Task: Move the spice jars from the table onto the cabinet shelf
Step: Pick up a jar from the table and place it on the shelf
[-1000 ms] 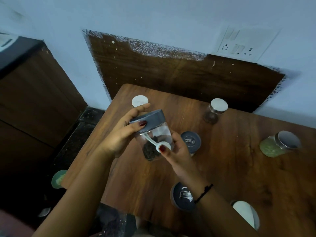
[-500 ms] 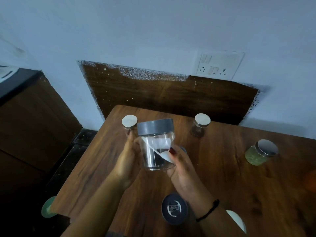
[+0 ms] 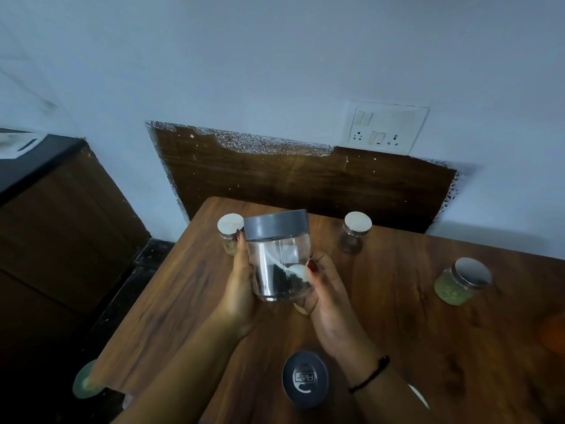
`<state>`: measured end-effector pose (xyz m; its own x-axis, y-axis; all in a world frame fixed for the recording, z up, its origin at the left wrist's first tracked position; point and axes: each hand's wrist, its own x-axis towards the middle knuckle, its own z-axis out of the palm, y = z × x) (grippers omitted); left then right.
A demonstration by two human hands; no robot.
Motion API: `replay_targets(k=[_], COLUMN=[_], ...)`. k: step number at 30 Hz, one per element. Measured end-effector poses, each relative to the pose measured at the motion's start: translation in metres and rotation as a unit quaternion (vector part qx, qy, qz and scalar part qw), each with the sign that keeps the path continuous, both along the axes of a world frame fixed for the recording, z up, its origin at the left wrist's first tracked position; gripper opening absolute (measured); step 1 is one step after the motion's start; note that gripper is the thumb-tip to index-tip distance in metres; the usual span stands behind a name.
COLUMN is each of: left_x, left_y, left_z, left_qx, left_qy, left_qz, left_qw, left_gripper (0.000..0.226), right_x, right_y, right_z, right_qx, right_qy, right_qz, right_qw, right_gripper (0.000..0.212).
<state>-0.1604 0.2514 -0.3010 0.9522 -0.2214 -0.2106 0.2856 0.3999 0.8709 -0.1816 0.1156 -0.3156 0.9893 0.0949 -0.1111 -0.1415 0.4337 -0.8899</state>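
Holding the grey-lidded jar [image 3: 276, 255] upright above the table [image 3: 397, 332], my left hand [image 3: 241, 289] and right hand [image 3: 328, 298] clasped against its clear sides, I should keep it level and grip below the lid while carrying it toward the shelf.

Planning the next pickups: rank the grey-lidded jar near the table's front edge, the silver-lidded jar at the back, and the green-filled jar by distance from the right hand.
1. Grey-lidded jar, just below the right hand, near the front edge.
2. Silver-lidded jar, behind it, near the wall.
3. Green-filled jar, far right.
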Motion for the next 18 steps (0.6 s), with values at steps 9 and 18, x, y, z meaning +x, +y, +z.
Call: replay_targets(k=[9,18], left_x=[-0.002,-0.004], left_y=[0.001,0.007], left_z=[0.0,-0.001], left_qx=[0.001,0.038], left_qy=[-0.01,0.01], left_qz=[0.029,0.045], left_qw=[1.0,0.998], left_gripper=[0.062,0.06], right_x=[-0.003,-0.002], right_y=[-0.007,-0.004], right_z=[0.0,-0.001], right_qx=[-0.122,-0.21], right_qy=[-0.034,-0.1], right_qz=[-0.013,-0.111], right_qw=[0.992,0.966], right_gripper=[0.066,0.072])
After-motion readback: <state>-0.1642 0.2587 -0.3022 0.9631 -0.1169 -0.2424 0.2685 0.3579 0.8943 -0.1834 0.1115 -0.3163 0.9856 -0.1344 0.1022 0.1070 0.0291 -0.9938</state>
